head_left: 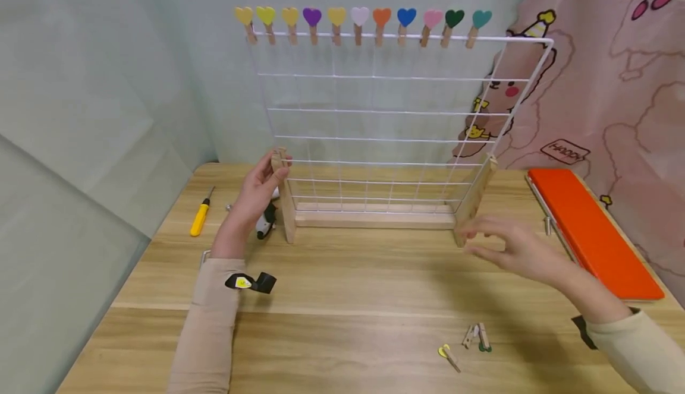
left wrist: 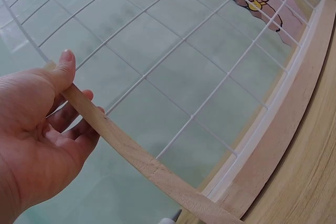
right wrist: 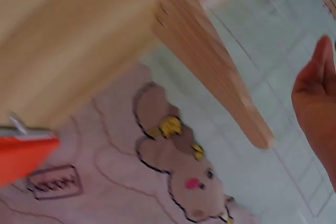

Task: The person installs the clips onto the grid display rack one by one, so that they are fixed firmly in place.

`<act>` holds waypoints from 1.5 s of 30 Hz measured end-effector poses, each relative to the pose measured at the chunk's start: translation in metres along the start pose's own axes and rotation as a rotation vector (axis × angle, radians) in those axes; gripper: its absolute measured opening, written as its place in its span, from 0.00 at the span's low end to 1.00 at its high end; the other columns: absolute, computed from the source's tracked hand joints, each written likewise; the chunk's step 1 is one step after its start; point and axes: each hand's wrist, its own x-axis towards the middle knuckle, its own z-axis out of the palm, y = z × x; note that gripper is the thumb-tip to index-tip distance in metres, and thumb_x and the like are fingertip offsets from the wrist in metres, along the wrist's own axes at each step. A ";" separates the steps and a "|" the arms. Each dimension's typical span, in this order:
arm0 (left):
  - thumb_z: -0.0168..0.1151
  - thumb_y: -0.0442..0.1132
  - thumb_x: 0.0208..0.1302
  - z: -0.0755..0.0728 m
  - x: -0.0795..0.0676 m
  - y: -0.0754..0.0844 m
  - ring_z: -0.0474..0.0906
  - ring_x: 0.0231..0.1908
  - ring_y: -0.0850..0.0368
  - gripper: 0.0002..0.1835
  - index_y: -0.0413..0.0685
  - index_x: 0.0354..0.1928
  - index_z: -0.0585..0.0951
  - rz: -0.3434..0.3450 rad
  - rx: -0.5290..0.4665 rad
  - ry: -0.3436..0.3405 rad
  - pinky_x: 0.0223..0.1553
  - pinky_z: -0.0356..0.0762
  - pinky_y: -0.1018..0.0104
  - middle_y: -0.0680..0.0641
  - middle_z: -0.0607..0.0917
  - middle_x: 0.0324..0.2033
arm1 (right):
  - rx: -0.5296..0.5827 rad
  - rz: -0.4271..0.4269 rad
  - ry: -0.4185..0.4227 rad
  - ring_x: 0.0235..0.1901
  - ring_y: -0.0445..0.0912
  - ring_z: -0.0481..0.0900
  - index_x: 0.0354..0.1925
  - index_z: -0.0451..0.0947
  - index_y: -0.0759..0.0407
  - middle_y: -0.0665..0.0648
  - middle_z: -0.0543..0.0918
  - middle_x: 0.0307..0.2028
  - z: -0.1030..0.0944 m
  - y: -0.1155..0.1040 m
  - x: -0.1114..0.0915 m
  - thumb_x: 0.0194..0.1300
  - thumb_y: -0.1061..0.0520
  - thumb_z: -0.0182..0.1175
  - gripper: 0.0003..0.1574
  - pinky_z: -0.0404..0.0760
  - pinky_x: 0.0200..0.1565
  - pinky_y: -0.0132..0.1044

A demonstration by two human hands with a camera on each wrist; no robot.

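Note:
A white wire grid rack stands on the table between two wooden side pieces, joined low down by a wooden crossbar. Heart-topped clothespins in several colours line its top bar. My left hand grips the upper end of the left side piece, thumb on one face and fingers curled behind. By the lower part of the right side piece is my right hand, fingers loosely bent and nothing held. The right wrist view is blurred, with that hand at its right edge.
Several loose clothespins lie at the front right. A yellow screwdriver is at the left, and a black-and-white object sits beside the left forearm. Rightward are an orange-red flat case and a small metal screw.

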 end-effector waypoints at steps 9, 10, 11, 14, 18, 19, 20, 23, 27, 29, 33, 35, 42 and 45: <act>0.48 0.45 0.62 -0.003 0.004 -0.010 0.58 0.60 0.55 0.28 0.62 0.64 0.56 -0.007 -0.007 0.000 0.60 0.54 0.55 0.44 0.64 0.59 | 0.218 0.086 -0.362 0.41 0.37 0.74 0.47 0.74 0.48 0.44 0.77 0.42 0.043 -0.009 -0.068 0.55 0.53 0.59 0.18 0.75 0.41 0.33; 0.48 0.44 0.62 -0.003 0.004 -0.009 0.58 0.60 0.55 0.27 0.61 0.64 0.57 -0.006 -0.007 0.000 0.60 0.54 0.55 0.44 0.64 0.59 | 0.227 0.079 -0.380 0.41 0.37 0.73 0.47 0.74 0.48 0.43 0.76 0.42 0.046 -0.010 -0.073 0.54 0.52 0.60 0.19 0.75 0.41 0.32; 0.48 0.44 0.62 -0.003 0.004 -0.008 0.58 0.60 0.55 0.27 0.61 0.64 0.57 -0.004 -0.006 0.000 0.60 0.53 0.55 0.44 0.64 0.59 | 0.229 0.067 -0.388 0.42 0.37 0.73 0.47 0.74 0.48 0.43 0.76 0.42 0.049 -0.011 -0.077 0.54 0.51 0.60 0.19 0.75 0.42 0.32; 0.49 0.44 0.62 -0.002 0.004 -0.007 0.57 0.60 0.55 0.27 0.60 0.63 0.58 0.006 -0.006 -0.001 0.60 0.53 0.55 0.42 0.64 0.59 | 0.219 0.040 -0.372 0.42 0.37 0.73 0.46 0.75 0.47 0.43 0.75 0.43 0.056 -0.012 -0.086 0.51 0.51 0.62 0.21 0.74 0.42 0.30; 0.49 0.44 0.62 -0.001 0.004 -0.006 0.59 0.60 0.55 0.27 0.60 0.63 0.58 0.016 -0.027 -0.001 0.60 0.55 0.58 0.41 0.64 0.59 | 0.200 0.020 -0.325 0.41 0.37 0.73 0.43 0.76 0.47 0.43 0.75 0.42 0.061 -0.012 -0.090 0.49 0.52 0.64 0.19 0.73 0.43 0.26; 0.49 0.44 0.62 -0.002 0.004 -0.006 0.59 0.60 0.56 0.27 0.61 0.63 0.58 0.016 -0.028 -0.001 0.60 0.56 0.58 0.41 0.64 0.59 | 0.200 0.021 -0.318 0.41 0.37 0.73 0.42 0.77 0.46 0.44 0.75 0.42 0.062 -0.012 -0.090 0.49 0.52 0.64 0.18 0.72 0.44 0.25; 0.48 0.44 0.62 -0.002 0.004 -0.007 0.59 0.59 0.56 0.26 0.61 0.63 0.58 0.018 -0.025 0.000 0.60 0.56 0.59 0.42 0.64 0.59 | 0.200 0.023 -0.312 0.41 0.37 0.73 0.42 0.77 0.46 0.44 0.75 0.41 0.063 -0.012 -0.091 0.49 0.52 0.64 0.18 0.71 0.44 0.24; 0.49 0.44 0.62 -0.002 0.003 -0.008 0.59 0.60 0.56 0.27 0.62 0.63 0.58 0.019 -0.027 0.001 0.60 0.55 0.58 0.42 0.65 0.58 | 0.199 0.021 -0.302 0.40 0.37 0.73 0.39 0.78 0.46 0.44 0.75 0.40 0.066 -0.011 -0.091 0.49 0.53 0.64 0.15 0.71 0.43 0.23; 0.48 0.45 0.62 -0.003 0.003 -0.008 0.59 0.60 0.56 0.27 0.63 0.63 0.57 0.003 -0.007 0.004 0.60 0.54 0.56 0.44 0.65 0.59 | 0.213 0.035 -0.302 0.38 0.36 0.72 0.36 0.78 0.44 0.43 0.75 0.39 0.068 -0.011 -0.090 0.50 0.53 0.63 0.11 0.72 0.40 0.25; 0.48 0.45 0.62 -0.003 0.003 -0.008 0.59 0.60 0.56 0.27 0.64 0.63 0.57 -0.004 -0.003 0.003 0.60 0.54 0.55 0.45 0.65 0.59 | 0.224 0.045 -0.304 0.38 0.35 0.72 0.35 0.77 0.43 0.42 0.75 0.38 0.068 -0.011 -0.090 0.51 0.54 0.63 0.10 0.73 0.39 0.25; 0.48 0.45 0.62 -0.003 0.002 -0.008 0.59 0.60 0.56 0.27 0.64 0.63 0.57 -0.006 0.002 0.007 0.60 0.54 0.56 0.44 0.64 0.59 | 0.239 0.044 -0.319 0.37 0.34 0.71 0.34 0.76 0.41 0.41 0.74 0.37 0.069 -0.011 -0.088 0.52 0.53 0.62 0.09 0.73 0.38 0.25; 0.48 0.45 0.62 -0.003 0.002 -0.009 0.59 0.60 0.56 0.27 0.64 0.63 0.57 -0.003 0.000 0.008 0.60 0.54 0.56 0.44 0.64 0.59 | 0.233 0.031 -0.319 0.37 0.34 0.71 0.33 0.75 0.40 0.41 0.74 0.37 0.068 -0.011 -0.087 0.52 0.53 0.62 0.08 0.73 0.38 0.25; 0.49 0.46 0.61 -0.004 0.002 -0.011 0.59 0.59 0.57 0.28 0.65 0.63 0.56 -0.011 0.002 0.005 0.60 0.56 0.56 0.44 0.64 0.59 | 0.204 0.034 -0.297 0.39 0.37 0.74 0.35 0.74 0.40 0.43 0.76 0.39 0.057 -0.011 -0.073 0.55 0.55 0.59 0.10 0.76 0.39 0.31; 0.49 0.48 0.61 -0.004 0.004 -0.012 0.60 0.59 0.58 0.28 0.66 0.63 0.57 -0.010 0.013 0.008 0.60 0.56 0.56 0.46 0.65 0.59 | 0.208 0.091 -0.304 0.37 0.35 0.75 0.37 0.73 0.41 0.39 0.76 0.36 0.050 -0.011 -0.062 0.56 0.54 0.57 0.09 0.77 0.36 0.33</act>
